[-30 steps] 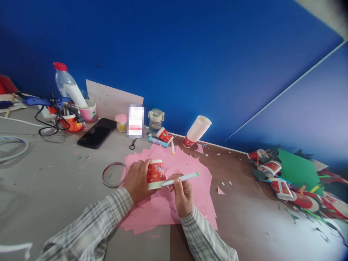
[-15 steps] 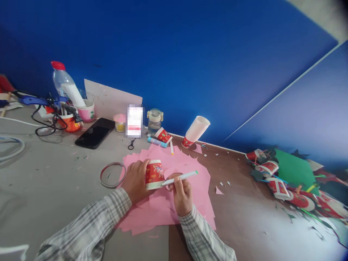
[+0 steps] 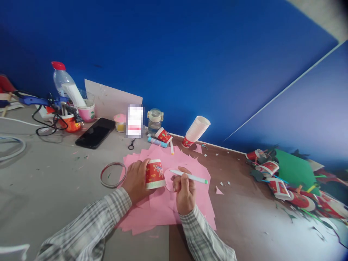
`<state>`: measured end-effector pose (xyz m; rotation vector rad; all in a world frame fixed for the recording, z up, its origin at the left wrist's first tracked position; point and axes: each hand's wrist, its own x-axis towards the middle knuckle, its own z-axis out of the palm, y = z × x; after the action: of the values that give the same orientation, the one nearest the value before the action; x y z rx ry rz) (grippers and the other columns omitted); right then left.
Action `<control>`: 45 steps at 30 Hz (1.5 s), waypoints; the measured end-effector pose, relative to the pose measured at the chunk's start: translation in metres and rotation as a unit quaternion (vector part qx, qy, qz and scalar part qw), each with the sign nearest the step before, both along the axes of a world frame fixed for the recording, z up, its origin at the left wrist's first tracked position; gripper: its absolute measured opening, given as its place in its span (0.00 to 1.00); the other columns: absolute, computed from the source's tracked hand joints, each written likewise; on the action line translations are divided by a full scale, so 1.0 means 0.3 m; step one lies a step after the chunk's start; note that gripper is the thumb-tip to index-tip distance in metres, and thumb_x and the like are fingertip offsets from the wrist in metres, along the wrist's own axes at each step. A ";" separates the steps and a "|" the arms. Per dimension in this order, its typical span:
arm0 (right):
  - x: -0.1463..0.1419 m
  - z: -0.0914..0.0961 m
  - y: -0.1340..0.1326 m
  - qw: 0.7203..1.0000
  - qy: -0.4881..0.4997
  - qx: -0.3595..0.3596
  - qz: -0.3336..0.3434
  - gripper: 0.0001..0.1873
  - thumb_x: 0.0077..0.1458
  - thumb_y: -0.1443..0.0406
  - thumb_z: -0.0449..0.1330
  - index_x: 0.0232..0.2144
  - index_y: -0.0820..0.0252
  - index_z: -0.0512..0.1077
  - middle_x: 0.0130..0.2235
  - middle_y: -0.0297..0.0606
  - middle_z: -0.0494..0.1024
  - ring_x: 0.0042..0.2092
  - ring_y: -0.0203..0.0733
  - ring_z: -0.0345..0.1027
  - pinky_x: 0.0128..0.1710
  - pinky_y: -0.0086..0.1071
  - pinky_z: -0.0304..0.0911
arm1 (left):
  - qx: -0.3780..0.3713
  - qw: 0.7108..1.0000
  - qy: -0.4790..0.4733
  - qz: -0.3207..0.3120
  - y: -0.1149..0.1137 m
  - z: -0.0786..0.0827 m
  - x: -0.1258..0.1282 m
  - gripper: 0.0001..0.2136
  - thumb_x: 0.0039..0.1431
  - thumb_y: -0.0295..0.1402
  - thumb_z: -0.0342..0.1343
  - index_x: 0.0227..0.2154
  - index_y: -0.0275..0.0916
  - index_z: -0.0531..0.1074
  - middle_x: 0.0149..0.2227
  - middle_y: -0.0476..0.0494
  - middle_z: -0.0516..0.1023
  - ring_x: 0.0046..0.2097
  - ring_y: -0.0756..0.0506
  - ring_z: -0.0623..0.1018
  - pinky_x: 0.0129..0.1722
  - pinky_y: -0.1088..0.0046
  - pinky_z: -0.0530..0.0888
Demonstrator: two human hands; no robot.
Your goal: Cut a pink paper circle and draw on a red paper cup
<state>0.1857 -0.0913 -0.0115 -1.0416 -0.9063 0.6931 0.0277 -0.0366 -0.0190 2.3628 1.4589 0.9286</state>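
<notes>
My left hand wraps round an upside-down red paper cup that stands on a stack of pink paper sheets. My right hand pinches a white pen with a green cap. The pen lies nearly level, its tip pointing left toward the cup and touching the pink paper just right of it. Both wrists wear plaid sleeves.
A tape ring lies left of the paper. Behind are a black phone, small scissors, a glass jar, a stack of white cups, a bottle and a glue gun. Finished cup crafts and green paper lie right.
My right hand has swung the pen from tilted up to the right, tip under the cup's rim, to nearly level with the tip further from the cup. The left hand and cup stayed put.
</notes>
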 end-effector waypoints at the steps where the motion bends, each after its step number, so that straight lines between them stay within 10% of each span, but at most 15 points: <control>1: -0.001 0.005 -0.002 1.000 -0.011 -0.003 0.005 0.13 0.54 0.58 0.50 0.37 0.58 0.69 0.12 0.20 0.58 0.16 0.34 0.54 0.29 0.35 0.63 | -0.001 1.000 -0.007 0.002 -0.001 0.004 0.001 0.43 0.28 0.55 0.58 0.49 0.39 0.54 0.36 0.44 0.66 0.39 0.39 0.68 0.41 0.57 0.68; 16: -0.009 0.029 -0.028 0.920 -0.383 0.060 0.061 0.26 0.44 0.75 0.51 0.48 0.58 0.60 0.34 0.37 0.65 0.34 0.46 0.63 0.37 0.41 0.64 | -0.014 0.995 -0.094 0.018 -0.004 0.026 0.006 0.41 0.31 0.56 0.56 0.49 0.40 0.53 0.36 0.44 0.67 0.37 0.39 0.69 0.38 0.55 0.70; 36: 0.015 -0.008 -0.014 0.862 -0.490 0.102 0.080 0.19 0.55 0.73 0.50 0.48 0.52 0.64 0.33 0.39 0.72 0.33 0.47 0.66 0.33 0.40 0.64 | -0.007 1.000 -0.014 -0.014 -0.016 0.014 0.001 0.48 0.23 0.55 0.60 0.51 0.41 0.51 0.37 0.45 0.66 0.40 0.39 0.67 0.40 0.56 0.67; 40: 0.014 0.017 -0.023 0.871 -0.468 0.112 0.094 0.20 0.51 0.73 0.53 0.47 0.53 0.64 0.34 0.40 0.72 0.34 0.48 0.66 0.35 0.41 0.63 | -0.007 1.000 -0.003 -0.011 -0.012 0.009 0.004 0.43 0.25 0.53 0.60 0.48 0.42 0.55 0.36 0.46 0.66 0.39 0.39 0.68 0.39 0.57 0.67; 45: 0.029 0.051 -0.028 0.956 -0.279 0.066 0.066 0.15 0.51 0.68 0.54 0.43 0.55 0.67 0.29 0.35 0.70 0.28 0.44 0.66 0.30 0.38 0.64 | -0.002 1.000 0.014 -0.010 -0.010 0.014 0.001 0.40 0.29 0.56 0.57 0.47 0.40 0.56 0.35 0.46 0.65 0.37 0.40 0.68 0.38 0.58 0.67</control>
<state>0.1944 -0.0997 0.0040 -1.0810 -1.5016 0.4387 0.0281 -0.0397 -0.0147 2.3921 1.4425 0.8893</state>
